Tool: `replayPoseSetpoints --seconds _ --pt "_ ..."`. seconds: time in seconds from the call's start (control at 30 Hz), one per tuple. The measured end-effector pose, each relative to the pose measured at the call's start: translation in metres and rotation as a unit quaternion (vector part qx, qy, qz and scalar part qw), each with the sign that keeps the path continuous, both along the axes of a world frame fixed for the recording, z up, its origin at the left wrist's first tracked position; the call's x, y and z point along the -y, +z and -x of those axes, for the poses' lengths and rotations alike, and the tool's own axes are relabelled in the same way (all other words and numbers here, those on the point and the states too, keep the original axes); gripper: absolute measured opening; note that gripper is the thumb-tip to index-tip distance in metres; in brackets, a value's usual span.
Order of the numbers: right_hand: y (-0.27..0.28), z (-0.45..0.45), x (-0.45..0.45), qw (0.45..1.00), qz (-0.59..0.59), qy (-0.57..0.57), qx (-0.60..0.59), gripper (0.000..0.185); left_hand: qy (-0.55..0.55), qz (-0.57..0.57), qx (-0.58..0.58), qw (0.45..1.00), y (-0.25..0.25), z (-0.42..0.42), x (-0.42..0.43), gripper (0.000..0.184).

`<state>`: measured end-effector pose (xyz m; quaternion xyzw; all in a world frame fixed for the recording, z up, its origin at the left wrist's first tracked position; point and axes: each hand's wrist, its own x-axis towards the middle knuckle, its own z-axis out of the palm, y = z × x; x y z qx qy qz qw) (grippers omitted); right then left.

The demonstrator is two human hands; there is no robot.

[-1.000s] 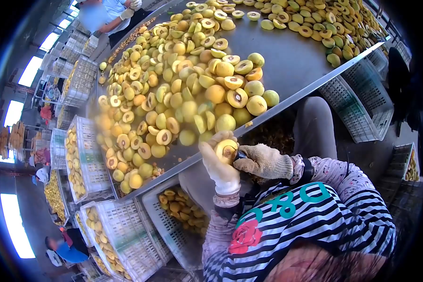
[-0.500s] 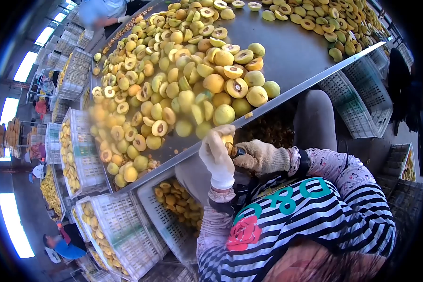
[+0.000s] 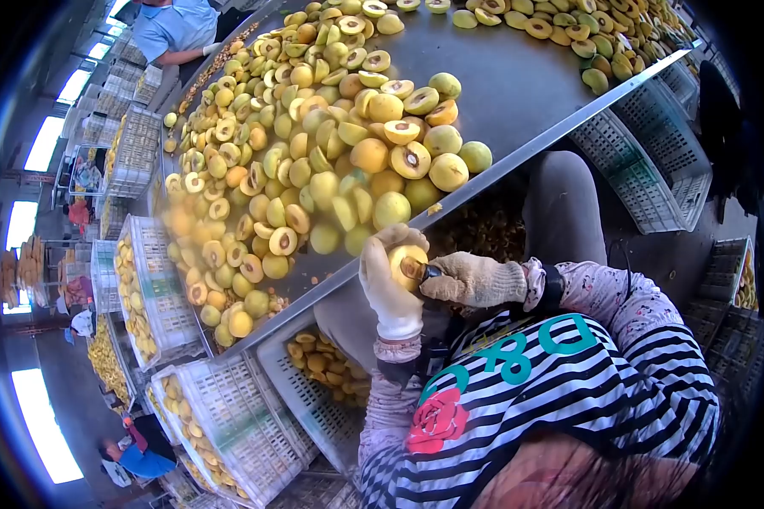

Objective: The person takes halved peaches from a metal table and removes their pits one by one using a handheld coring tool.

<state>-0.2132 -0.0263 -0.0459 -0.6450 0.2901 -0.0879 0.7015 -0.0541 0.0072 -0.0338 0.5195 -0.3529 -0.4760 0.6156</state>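
My left hand (image 3: 389, 284), in a pale glove, is closed around a halved yellow peach (image 3: 407, 265), cut face up. My right hand (image 3: 475, 280), in a knitted glove, grips a short pitting tool with a dark handle (image 3: 431, 271). Its metal end touches the middle of the peach half, over the brown pit area; how deep it sits I cannot tell. Both hands are just off the near edge of a metal table (image 3: 501, 102), beside a heap of halved peaches (image 3: 369, 156).
A raised rim (image 3: 475, 185) runs along the table's near side. Below it, a crate of peach halves (image 3: 276, 365) stands by my left arm. More crates (image 3: 238, 420) are stacked left, and nested crates (image 3: 645, 161) stand right. A person in blue (image 3: 174, 34) is across the table.
My left hand has turned, so the peach's cut face now shows more. The tool's metal end lies against it. The view has shifted slightly, bringing the person across the table further into sight.
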Motion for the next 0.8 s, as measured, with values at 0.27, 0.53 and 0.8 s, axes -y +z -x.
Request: replayPoseSetpoints --seconds 0.27,0.53,0.8 --pt "-0.012 -0.003 -0.009 0.993 -0.074 -0.03 0.086 0.046 -0.054 0.029 -0.04 0.997 0.017 -0.009 0.006 0.036" --pt "-0.016 -0.013 -0.022 0.994 0.001 -0.052 0.096 0.049 0.036 -0.01 -0.134 0.99 0.003 0.002 -0.004 0.034" --pt "-0.022 -0.01 -0.019 0.942 -0.323 0.043 0.076 0.045 -0.143 0.089 -0.232 0.958 -0.021 -0.022 0.002 0.037"
